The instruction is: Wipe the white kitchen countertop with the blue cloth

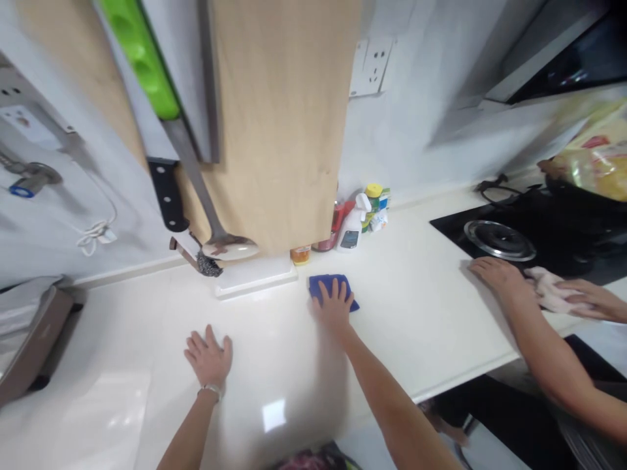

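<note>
My right hand [335, 305] lies flat with spread fingers on a blue cloth [321, 286], pressing it onto the white countertop [416, 313] near the back wall. Resting palm down on the bare counter to the left is my left hand [209, 356], fingers apart, holding nothing; a bracelet sits at its wrist.
A wooden board [284, 117], knife [164, 189] and ladle [223, 245] hang above a white tray [255, 274]. A spray bottle [351, 225] and small jars stand by the wall. Another person's hands [504, 277] hold a pale cloth [553, 290] beside the black stove [499, 238]. A sink [29, 326] sits left.
</note>
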Available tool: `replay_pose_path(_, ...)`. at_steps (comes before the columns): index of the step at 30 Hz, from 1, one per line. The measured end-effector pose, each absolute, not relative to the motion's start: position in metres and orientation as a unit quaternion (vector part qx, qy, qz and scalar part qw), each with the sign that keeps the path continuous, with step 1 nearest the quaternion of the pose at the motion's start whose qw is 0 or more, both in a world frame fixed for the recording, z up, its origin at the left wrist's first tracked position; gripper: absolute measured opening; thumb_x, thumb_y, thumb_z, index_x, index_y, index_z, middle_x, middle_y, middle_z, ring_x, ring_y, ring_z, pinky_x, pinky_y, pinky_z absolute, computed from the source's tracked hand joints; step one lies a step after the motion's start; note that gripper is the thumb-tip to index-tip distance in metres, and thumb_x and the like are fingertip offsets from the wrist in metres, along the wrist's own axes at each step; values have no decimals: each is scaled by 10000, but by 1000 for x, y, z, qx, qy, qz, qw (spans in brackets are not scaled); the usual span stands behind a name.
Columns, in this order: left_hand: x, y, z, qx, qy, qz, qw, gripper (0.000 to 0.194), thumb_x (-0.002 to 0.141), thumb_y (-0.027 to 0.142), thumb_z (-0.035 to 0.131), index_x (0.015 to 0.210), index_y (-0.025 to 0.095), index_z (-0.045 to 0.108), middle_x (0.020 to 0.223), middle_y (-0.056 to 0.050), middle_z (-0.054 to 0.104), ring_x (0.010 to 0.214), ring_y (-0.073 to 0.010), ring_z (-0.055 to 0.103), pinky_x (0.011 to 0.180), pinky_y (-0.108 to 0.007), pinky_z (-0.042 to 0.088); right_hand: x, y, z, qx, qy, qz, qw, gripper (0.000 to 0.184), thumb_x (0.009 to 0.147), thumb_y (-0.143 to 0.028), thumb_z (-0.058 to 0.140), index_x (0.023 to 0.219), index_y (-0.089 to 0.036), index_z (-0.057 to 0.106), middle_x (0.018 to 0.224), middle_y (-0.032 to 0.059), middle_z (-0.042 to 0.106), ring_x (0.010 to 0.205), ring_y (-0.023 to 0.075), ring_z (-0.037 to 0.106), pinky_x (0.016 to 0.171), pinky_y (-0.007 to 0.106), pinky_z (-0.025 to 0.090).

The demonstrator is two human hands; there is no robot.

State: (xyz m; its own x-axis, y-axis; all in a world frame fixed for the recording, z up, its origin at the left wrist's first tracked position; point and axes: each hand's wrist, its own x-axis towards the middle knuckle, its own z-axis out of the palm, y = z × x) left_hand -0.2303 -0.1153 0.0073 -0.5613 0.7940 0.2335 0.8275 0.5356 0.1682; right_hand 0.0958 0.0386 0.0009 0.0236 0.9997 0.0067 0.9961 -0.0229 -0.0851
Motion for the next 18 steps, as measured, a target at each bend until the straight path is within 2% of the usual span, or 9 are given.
replay_pose_path(9, -242, -129, 6, -483, -855, -187, -22, 717, 916, 467, 441, 1499, 51, 409, 1618, -305, 195, 1523, -460, 75, 1184, -670, 131, 69, -81, 0, -699, -714, -18, 35, 629, 972, -508, 391, 1562, -314, 293, 1652, 169, 220, 1508, 436, 173, 1134, 686, 199)
replay_pose_path(11, -258, -139, 6, -523, -830, -189, -52, 682, 905, 462, 456, 1470, 80, 463, 1625, -261, 231, 1530, -430, 88, 1199, -640, 144, 63, -106, -1, -696, -717, -26, 31, 628, 971, -490, 398, 1562, -305, 296, 1650, 170, 225, 1506, 438, 177, 1129, 692, 205)
replay_pose_path(13, -281, -155, 6, -579, -789, -192, -75, 621, 920, 444, 416, 1432, 107, 514, 1611, -219, 301, 1529, -362, 172, 1222, -560, 184, 56, -130, -2, -691, -722, -31, 26, 632, 968, -475, 407, 1563, -295, 297, 1650, 169, 229, 1503, 443, 182, 1127, 701, 204)
replay_pose_path(16, -331, -186, 8, -621, -752, -217, -46, 594, 948, 434, 329, 1388, 95, 540, 1554, -213, 399, 1481, -284, 312, 1226, -461, 234, 48, -163, -3, -680, -732, -40, 22, 638, 959, -468, 419, 1562, -298, 303, 1648, 164, 240, 1503, 446, 185, 1130, 704, 204)
replay_pose_path(18, -371, -210, 10, -597, -764, -244, 25, 590, 946, 449, 324, 1330, 75, 571, 1512, -233, 438, 1470, -303, 316, 1204, -470, 273, 43, -179, -4, -674, -737, -48, 23, 639, 954, -463, 422, 1561, -302, 306, 1647, 163, 242, 1505, 444, 188, 1132, 698, 212)
